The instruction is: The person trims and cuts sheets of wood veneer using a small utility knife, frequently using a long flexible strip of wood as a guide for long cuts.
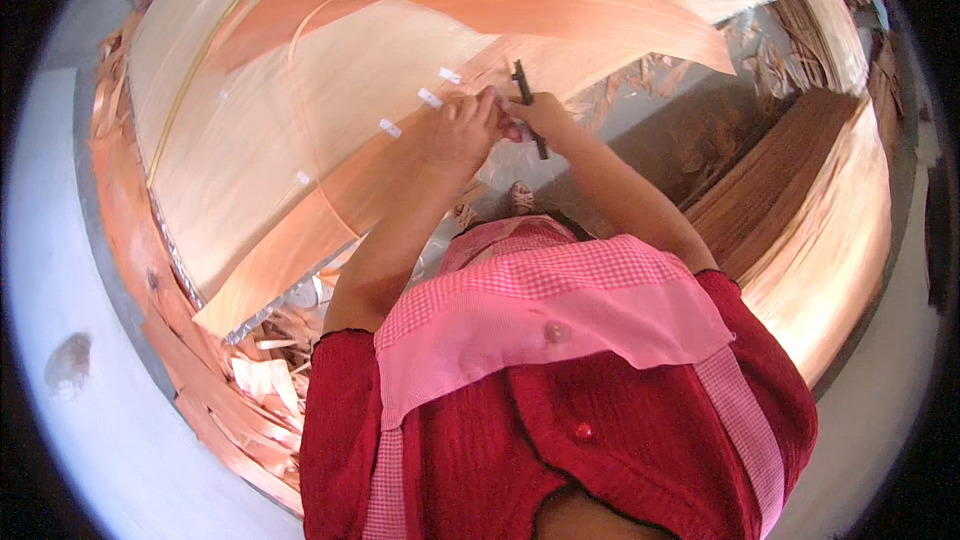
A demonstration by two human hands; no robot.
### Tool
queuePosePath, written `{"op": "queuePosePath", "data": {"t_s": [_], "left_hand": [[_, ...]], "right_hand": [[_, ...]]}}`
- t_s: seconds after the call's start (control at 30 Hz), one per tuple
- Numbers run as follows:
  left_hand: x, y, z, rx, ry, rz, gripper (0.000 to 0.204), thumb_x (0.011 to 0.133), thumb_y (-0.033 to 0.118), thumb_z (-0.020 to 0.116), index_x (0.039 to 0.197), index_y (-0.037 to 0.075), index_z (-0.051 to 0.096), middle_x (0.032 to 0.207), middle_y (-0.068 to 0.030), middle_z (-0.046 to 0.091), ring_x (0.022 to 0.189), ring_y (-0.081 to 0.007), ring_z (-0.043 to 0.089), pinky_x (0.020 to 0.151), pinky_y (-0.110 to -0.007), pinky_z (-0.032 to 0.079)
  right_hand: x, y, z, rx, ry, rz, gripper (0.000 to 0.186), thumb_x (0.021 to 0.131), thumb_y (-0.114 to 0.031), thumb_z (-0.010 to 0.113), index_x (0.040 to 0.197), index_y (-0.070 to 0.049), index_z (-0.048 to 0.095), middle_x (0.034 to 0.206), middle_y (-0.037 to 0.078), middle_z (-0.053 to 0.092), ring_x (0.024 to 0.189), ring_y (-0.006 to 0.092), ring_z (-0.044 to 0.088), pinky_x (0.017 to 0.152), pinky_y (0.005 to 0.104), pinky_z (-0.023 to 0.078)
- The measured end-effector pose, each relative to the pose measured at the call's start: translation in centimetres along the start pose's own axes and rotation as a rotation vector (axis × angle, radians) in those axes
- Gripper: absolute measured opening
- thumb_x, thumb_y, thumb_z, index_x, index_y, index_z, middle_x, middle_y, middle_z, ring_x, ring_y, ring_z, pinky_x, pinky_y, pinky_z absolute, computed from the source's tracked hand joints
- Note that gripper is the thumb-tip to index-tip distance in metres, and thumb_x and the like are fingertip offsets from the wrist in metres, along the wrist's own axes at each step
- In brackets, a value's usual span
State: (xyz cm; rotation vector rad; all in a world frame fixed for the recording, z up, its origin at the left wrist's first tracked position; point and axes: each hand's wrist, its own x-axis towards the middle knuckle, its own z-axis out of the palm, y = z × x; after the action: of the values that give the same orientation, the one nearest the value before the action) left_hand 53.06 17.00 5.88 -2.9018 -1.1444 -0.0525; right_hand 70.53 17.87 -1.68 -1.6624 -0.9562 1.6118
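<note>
Black tool (520,80) sat gripped in your right hand (547,118), above the orange veneer (285,252); your left hand (466,128) curled alongside, its hold hidden; careful handling probably meant angling the tool away from it.

I watched through one wide fisheye camera, worn on the person's head and pointing steeply downward. The apron (620,310) loomed nearest, across the lower part of my view, with the left hand (468,132) and right hand (543,116) farther off, just above the middle. Past them I saw over a pale sheet (240,160) toward the upper edge. Lines bowed near the round, black-cornered rim, and the shoes (521,198) showed below the hands.
</note>
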Motion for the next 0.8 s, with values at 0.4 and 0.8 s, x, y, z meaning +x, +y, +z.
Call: {"op": "queuePosePath", "data": {"t_s": [0.4,0.8], "left_hand": [[-24.0,-10.9,-0.8,-0.226,0.023,-0.156,0.048,0.078,0.023,0.051,0.124,0.010,0.043,0.134,-0.0080,0.035,0.125,-0.0270,0.027,0.101,-0.046,0.020],[-41.2,-17.9,1.1,-0.219,-0.005,-0.404,0.066,0.077,0.039,0.053,0.131,0.008,0.030,0.138,-0.0069,0.026,0.128,-0.0285,0.020,0.099,-0.058,0.011]], "right_hand": [[-10.3,-5.0,2.6,-0.314,0.144,-0.045,0.019,0.082,-0.011,0.051,0.094,0.004,0.053,0.072,0.009,0.061,0.047,0.0108,0.051,0.042,0.0233,0.043],[-16.3,-3.6,33.3,-0.182,-0.193,0.097,0.018,0.083,-0.012,0.052,0.091,0.004,0.056,0.071,0.008,0.062,0.049,0.0106,0.054,0.043,0.0234,0.043]]}}
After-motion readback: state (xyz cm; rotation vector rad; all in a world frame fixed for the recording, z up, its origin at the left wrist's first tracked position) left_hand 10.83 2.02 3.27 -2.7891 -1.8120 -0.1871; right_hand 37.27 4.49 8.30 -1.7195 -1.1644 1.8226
